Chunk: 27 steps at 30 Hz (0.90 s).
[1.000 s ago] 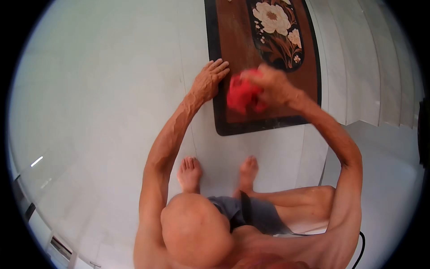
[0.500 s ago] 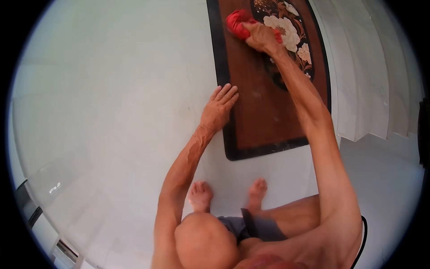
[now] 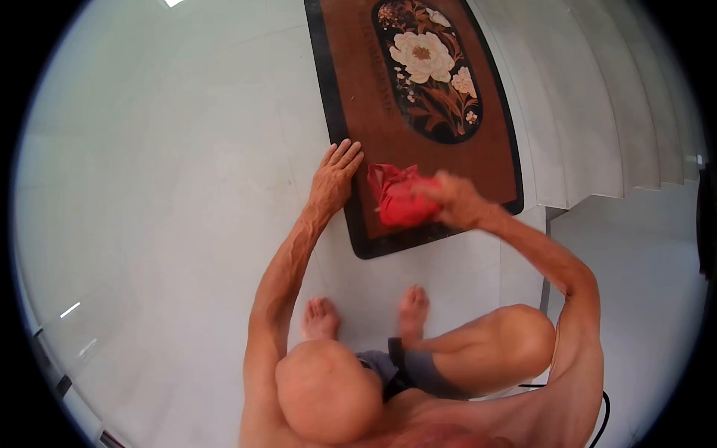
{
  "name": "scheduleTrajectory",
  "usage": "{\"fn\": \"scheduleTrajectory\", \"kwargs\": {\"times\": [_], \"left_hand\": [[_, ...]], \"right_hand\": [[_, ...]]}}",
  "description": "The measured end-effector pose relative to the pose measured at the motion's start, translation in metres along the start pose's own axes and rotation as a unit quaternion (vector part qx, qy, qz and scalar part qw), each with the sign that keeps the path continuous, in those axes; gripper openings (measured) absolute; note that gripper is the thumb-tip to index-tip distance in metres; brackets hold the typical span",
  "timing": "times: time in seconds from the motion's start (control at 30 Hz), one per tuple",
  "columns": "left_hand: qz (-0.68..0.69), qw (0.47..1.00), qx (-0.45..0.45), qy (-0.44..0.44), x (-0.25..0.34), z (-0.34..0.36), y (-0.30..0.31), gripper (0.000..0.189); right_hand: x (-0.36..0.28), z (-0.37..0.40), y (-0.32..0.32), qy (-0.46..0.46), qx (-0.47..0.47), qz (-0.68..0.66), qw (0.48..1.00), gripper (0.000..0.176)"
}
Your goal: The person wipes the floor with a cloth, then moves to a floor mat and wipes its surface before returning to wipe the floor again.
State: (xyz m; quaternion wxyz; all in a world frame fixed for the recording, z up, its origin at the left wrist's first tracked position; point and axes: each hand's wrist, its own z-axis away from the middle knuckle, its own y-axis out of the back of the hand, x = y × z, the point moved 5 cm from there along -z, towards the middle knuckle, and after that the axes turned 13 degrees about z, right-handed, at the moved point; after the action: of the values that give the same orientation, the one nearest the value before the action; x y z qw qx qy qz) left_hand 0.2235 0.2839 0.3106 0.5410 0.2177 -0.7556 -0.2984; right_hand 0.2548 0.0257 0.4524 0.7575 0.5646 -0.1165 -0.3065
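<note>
A brown doormat (image 3: pixel 358 89) with a black border and a dark oval panel of white flowers lies on the pale floor. My left hand (image 3: pixel 334 177) rests flat on the mat's left border, fingers stretched out. Over the mat's near end, my right hand (image 3: pixel 461 200) grips a bunched red cloth (image 3: pixel 403 196). The cloth lies against the brown surface, below the flower panel. Motion blurs my right fingers a little.
Pale steps (image 3: pixel 590 97) rise along the right side of the mat. Light floor tiles (image 3: pixel 172 187) spread to the left. My bare feet (image 3: pixel 321 319) stand on the floor just before the mat's near edge. A black cord (image 3: pixel 606 407) curves at the lower right.
My right hand has drawn the red cloth from beside the flower panel down to the mat's near end. My left hand stays on the border. The view has shifted slightly.
</note>
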Motion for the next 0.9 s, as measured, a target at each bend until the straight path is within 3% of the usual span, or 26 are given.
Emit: {"fn": "scheduleTrajectory", "kwargs": {"times": [0.17, 0.2, 0.23, 0.3, 0.37, 0.47, 0.63, 0.77, 0.8, 0.9], "left_hand": [[-0.014, 1.000, 0.002, 0.001, 0.001, -0.002, 0.001, 0.050], [-0.017, 1.000, -0.001, 0.007, 0.003, -0.001, 0.000, 0.049], [-0.020, 1.000, -0.004, 0.005, 0.004, -0.001, -0.001, 0.049], [-0.021, 1.000, -0.009, 0.008, 0.008, -0.001, 0.004, 0.049], [-0.004, 1.000, -0.002, 0.001, 0.010, -0.008, 0.013, 0.049], [-0.005, 1.000, -0.002, 0.007, 0.012, -0.004, 0.008, 0.049], [-0.015, 1.000, -0.006, -0.001, 0.011, -0.005, 0.008, 0.050], [-0.023, 1.000, 0.005, -0.021, 0.007, -0.013, 0.012, 0.050], [-0.054, 0.995, 0.046, -0.064, 0.015, -0.018, 0.020, 0.043], [-0.015, 0.995, -0.075, 0.070, 0.018, -0.027, 0.034, 0.032]], "right_hand": [[0.135, -0.119, 0.059, -0.108, 0.264, 0.070, 0.956, 0.055], [0.150, -0.144, 0.081, -0.162, 0.252, 0.028, 0.954, 0.052], [0.173, -0.168, 0.083, -0.199, 0.235, 0.079, 0.948, 0.049], [0.219, -0.210, 0.057, -0.186, 0.296, 0.124, 0.929, 0.043], [0.234, -0.237, 0.025, -0.199, 0.229, 0.114, 0.946, 0.042], [0.201, -0.230, 0.006, -0.171, 0.194, 0.187, 0.948, 0.046], [0.104, -0.132, -0.023, -0.101, 0.125, 0.089, 0.983, 0.057], [0.013, -0.045, -0.030, -0.075, 0.201, 0.128, 0.968, 0.070], [0.026, -0.046, -0.018, -0.109, 0.211, 0.114, 0.965, 0.067], [0.078, -0.064, 0.013, -0.192, 0.226, 0.078, 0.952, 0.059]]}}
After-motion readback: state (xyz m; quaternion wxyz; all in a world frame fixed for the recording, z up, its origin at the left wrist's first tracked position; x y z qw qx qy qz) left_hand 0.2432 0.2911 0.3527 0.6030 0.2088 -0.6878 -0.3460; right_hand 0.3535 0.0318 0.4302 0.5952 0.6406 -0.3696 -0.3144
